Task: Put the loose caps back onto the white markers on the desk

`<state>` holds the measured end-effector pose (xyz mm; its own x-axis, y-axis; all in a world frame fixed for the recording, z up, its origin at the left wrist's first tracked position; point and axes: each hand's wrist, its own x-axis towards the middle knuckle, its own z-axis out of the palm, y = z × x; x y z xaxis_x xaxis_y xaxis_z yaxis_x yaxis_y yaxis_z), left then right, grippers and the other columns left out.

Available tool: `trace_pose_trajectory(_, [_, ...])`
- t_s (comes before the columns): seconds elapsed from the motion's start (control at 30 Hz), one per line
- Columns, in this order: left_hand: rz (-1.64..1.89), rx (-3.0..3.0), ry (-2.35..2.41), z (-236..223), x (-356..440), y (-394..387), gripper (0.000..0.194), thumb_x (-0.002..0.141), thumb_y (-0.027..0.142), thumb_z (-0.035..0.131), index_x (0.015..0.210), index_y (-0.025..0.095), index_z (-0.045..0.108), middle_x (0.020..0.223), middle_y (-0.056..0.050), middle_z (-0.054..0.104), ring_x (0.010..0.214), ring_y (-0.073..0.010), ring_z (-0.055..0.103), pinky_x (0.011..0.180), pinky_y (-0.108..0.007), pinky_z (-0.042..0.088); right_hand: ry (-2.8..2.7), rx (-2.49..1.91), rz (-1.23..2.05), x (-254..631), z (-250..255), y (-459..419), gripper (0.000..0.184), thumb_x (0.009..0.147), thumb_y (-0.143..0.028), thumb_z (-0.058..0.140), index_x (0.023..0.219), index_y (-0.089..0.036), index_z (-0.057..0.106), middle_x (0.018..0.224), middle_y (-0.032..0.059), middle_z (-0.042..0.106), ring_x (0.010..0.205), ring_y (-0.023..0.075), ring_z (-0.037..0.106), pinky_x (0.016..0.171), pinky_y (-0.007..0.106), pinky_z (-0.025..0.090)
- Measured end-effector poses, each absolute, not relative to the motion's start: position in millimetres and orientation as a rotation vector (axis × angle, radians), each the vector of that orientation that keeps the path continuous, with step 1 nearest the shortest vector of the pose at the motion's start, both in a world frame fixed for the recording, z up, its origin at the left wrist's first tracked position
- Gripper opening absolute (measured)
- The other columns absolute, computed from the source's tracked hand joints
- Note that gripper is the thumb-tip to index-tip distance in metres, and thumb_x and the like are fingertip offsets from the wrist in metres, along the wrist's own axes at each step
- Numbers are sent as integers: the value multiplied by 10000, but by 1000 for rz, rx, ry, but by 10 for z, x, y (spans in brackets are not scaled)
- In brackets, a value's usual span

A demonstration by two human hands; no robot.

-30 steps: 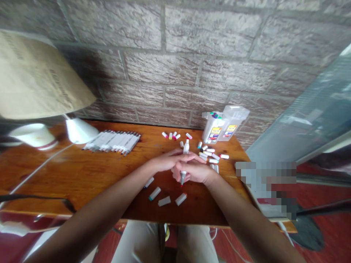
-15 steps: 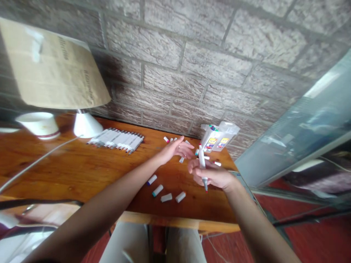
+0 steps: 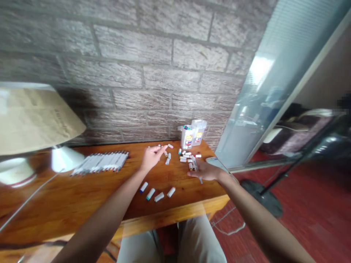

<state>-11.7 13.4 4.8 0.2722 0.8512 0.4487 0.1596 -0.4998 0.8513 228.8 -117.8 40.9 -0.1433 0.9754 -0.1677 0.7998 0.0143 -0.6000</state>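
My right hand (image 3: 206,171) is over the right side of the wooden table, around a white and grey marker (image 3: 201,180) without a cap, tilted with its tip toward the front edge. Part of the marker is covered by the hand. Just beyond lie several loose caps (image 3: 187,157) with coloured ends. My left hand (image 3: 152,157) holds nothing that I can see, its fingers stretched toward a pink-ended cap (image 3: 170,146) and a few white caps (image 3: 168,158). Nearer the front edge lie a blue-ended cap (image 3: 144,187), a teal-ended cap (image 3: 150,194) and two others.
A row of uncapped markers (image 3: 101,162) lies on the left of the table (image 3: 90,197). Behind it stand a lamp (image 3: 64,159) and a white cup (image 3: 16,173). A clear plastic case (image 3: 197,132) stands by the brick wall. A phone-like flat object (image 3: 215,160) is at the right edge.
The view has turned to the right. My right hand has lowered the marker to the table beside the loose caps. My left hand has moved left, away from the right hand.
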Motion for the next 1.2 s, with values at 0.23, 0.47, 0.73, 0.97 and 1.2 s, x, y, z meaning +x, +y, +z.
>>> trace_pose_trajectory(0.23, [1290,2022,1022,-14,-386,289,365,851,498,633,807,159,759,500,17,598,461,-96,472,542,-216,358,-2048,-1875,888,2061,338,-1092,392,780,-499,778,863,-164,592,785,18,641,712,140,540,642,235,373])
trace_pose_trajectory(0.47, [1297,1930,1082,-179,-585,175,427,884,521,568,846,155,786,549,-15,632,524,-134,541,568,-236,423,-1999,-1412,1399,1634,374,-636,518,778,-667,693,745,-180,519,643,-54,469,576,70,416,514,203,316])
trace_pose_trajectory(0.73, [962,1260,504,-121,-378,104,471,779,576,744,999,162,793,1156,-153,743,1125,-298,671,980,-400,519,-1625,-1078,1529,1209,150,-203,622,702,-774,686,783,-166,583,649,-46,478,553,66,418,471,187,344])
trace_pose_trajectory(0.97, [826,1160,452,-120,-444,77,385,741,498,809,930,162,809,1188,-165,738,1136,-336,685,979,-440,531,-1580,-871,1570,1149,-69,-328,512,806,-662,682,805,-153,626,683,-35,499,571,61,394,487,182,319])
trace_pose_trajectory(1.2, [784,1222,576,-126,-500,88,586,602,662,835,888,153,785,1015,-145,774,916,-295,728,699,-347,580,-1559,-814,1555,1080,-15,-362,510,788,-638,711,877,-137,712,670,-36,521,547,52,397,478,186,309])
